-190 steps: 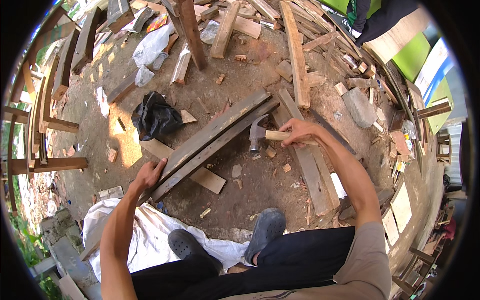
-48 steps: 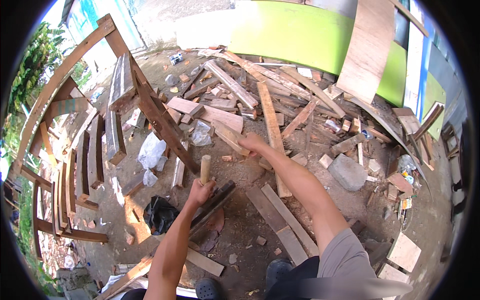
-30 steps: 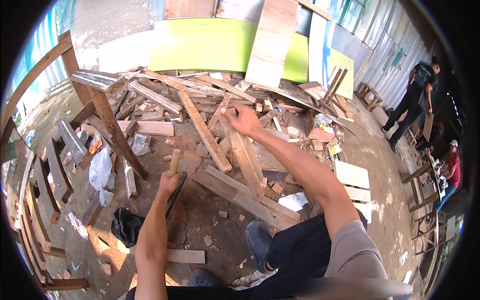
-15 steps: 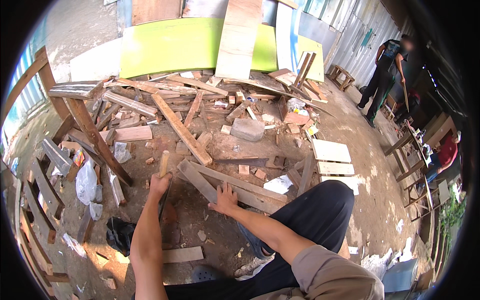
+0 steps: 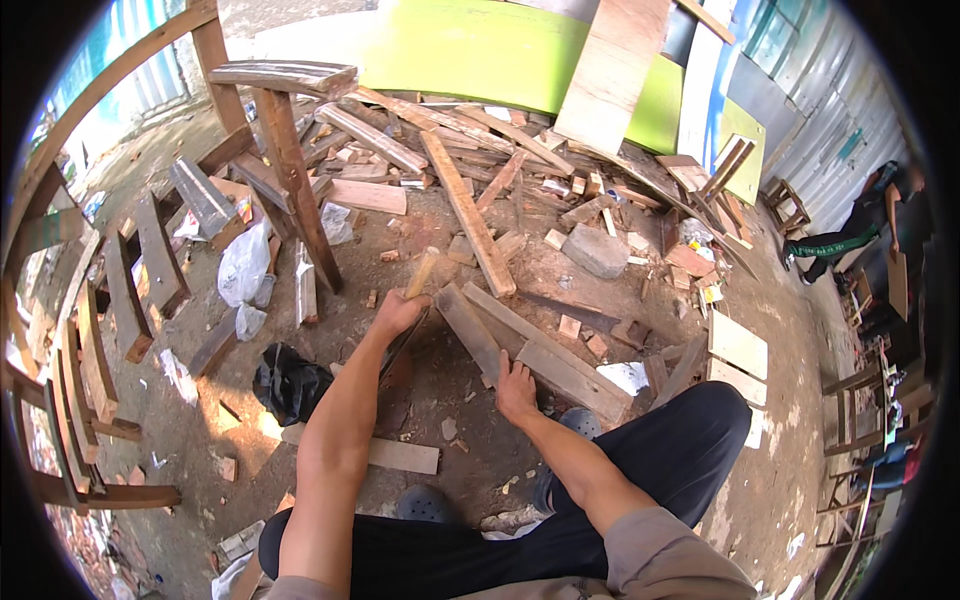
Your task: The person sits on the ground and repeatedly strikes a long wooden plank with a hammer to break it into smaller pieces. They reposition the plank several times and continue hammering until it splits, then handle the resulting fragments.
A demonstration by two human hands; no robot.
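Bare hands worked low over a dirt floor strewn with scrap timber, to the right of a crumpled black plastic bag [image 5: 291,384]. The person's left hand [image 5: 404,312], above and to the right of the bag, was wrapped around a pale wooden handle [image 5: 423,272], fingers clamped together; the handle rose from the top of the fist, its lower end hidden. The right hand [image 5: 517,392], farther right of the bag and about level with it, had its thumb and fingers closed on the near end of a short weathered board [image 5: 468,325]. That board slanted up and away toward the bag's side. Just beyond the right hand, well right of the bag, lay a wider plank [image 5: 575,380].

A flat offcut [image 5: 404,456] lay below and to the right of the bag, near a gray clog [image 5: 425,503] on the person's foot. Directly above the bag sat a clear plastic sack [image 5: 243,270]; far above it and to its right, a rough concrete block [image 5: 596,250] rested among wood scraps. At the far right of the bag, a co-worker in dark clothing [image 5: 868,222] held a brown panel [image 5: 897,285].
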